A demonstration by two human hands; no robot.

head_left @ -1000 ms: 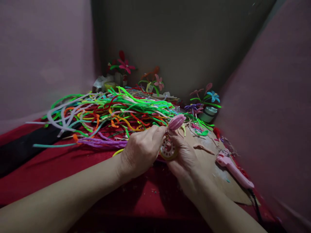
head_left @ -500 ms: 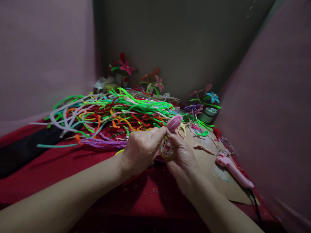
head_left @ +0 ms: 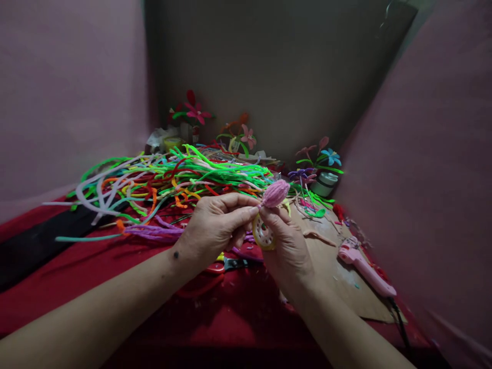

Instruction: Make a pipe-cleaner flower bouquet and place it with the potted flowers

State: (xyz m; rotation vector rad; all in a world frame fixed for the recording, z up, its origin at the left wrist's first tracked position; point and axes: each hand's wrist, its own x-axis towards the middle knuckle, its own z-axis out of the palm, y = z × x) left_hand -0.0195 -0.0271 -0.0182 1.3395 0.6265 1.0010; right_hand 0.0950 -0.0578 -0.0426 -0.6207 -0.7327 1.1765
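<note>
A pink pipe-cleaner bud (head_left: 275,193) is held up between my two hands. My left hand (head_left: 217,220) is closed in a pinch at the bud's lower end. In my right hand (head_left: 288,241) sits a roll of yellowish tape (head_left: 263,233) with a white, holed core, and its thumb presses near the base of the bud. Whether a strip of tape runs from the roll to the bud I cannot tell. Below my left hand lie scissors (head_left: 221,265) with red and yellow handles, partly hidden by the wrist.
Many coloured pipe cleaners (head_left: 184,171) are heaped across the back of the red cloth (head_left: 238,318). At right, a pink glue gun (head_left: 365,266) lies on a cardboard sheet (head_left: 346,292). Pipe-cleaner flowers (head_left: 331,156) stand behind, near a pale jar (head_left: 326,183).
My left hand has turned and its fingers have opened out from a closed fist into a thumb-and-finger pinch at the bud's base. The scissors have come into sight.
</note>
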